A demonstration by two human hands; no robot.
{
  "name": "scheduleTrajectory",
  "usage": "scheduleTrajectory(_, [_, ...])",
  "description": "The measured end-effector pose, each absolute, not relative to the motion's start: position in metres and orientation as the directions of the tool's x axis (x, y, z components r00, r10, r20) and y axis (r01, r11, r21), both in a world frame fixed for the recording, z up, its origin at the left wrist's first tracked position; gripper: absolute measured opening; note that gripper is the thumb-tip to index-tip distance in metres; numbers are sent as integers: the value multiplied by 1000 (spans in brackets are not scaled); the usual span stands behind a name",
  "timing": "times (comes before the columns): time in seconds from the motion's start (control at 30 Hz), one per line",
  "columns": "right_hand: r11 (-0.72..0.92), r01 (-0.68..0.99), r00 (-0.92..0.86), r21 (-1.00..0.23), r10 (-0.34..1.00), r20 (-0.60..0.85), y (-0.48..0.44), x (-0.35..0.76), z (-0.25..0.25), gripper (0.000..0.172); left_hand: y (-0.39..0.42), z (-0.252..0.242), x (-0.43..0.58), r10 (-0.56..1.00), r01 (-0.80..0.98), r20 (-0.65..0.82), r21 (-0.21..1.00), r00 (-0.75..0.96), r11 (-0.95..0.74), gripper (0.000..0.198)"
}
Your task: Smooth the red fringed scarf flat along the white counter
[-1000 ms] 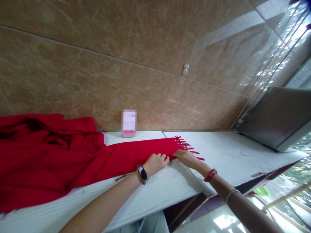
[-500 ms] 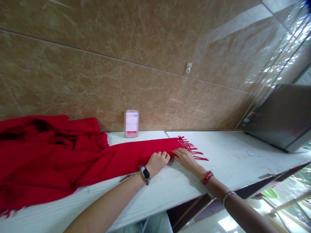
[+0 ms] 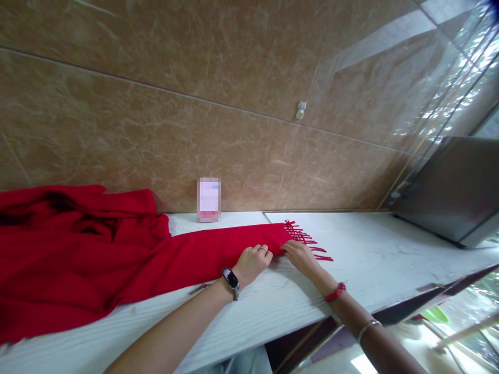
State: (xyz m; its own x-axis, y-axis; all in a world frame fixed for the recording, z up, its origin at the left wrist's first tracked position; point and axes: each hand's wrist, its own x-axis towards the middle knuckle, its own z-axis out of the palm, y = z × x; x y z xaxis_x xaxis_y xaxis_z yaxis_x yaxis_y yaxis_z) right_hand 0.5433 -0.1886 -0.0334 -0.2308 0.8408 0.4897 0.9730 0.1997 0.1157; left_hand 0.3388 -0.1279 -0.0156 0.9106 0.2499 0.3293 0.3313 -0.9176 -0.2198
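A long red scarf [image 3: 117, 254] lies across the white table [image 3: 374, 259], bunched at the left and stretched flat toward its fringed end [image 3: 307, 240]. My left hand [image 3: 251, 262], with a dark wristband and a ring, is curled over the scarf's near edge close to that end. My right hand [image 3: 300, 255], a red bracelet on its wrist, rests with fingers pinched on the scarf corner just beside the fringe. The two hands sit a few centimetres apart.
A small pink-and-white box [image 3: 209, 200] stands against the brown marble wall [image 3: 195, 114] behind the scarf. A grey slab-like device [image 3: 448, 192] rests at the table's far right. A small white clip [image 3: 299, 110] hangs on the wall. The table's front edge runs below my arms.
Both hands have stayed on the scarf's end with only small shifts. The view has swung slightly, and the fringe looks a little more gathered.
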Motion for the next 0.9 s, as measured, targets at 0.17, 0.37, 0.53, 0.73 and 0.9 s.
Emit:
scheduleTrajectory(0.17, [150,971,-221,185,860,460,-193,555,-32,21,-127,-11,336,283,349,301,-191,910,-918,11])
scheduleTrajectory(0.37, [126,974,-200,186,865,460,-191,557,-30,21,-129,-11,336,290,351,290,-187,912,-917,14])
scheduleTrajectory(0.53, [125,975,-191,184,897,400,-199,578,-31,25,-128,-12,334,281,348,297,-205,913,-915,13])
scheduleTrajectory(0.73, [145,942,-267,302,871,413,-200,591,-25,23,-130,-9,335,269,329,270,-208,925,-921,13])
scheduleTrajectory(0.9, [212,902,-358,377,855,375,-199,597,-19,23,-130,-8,334,253,309,258,-212,933,-927,14])
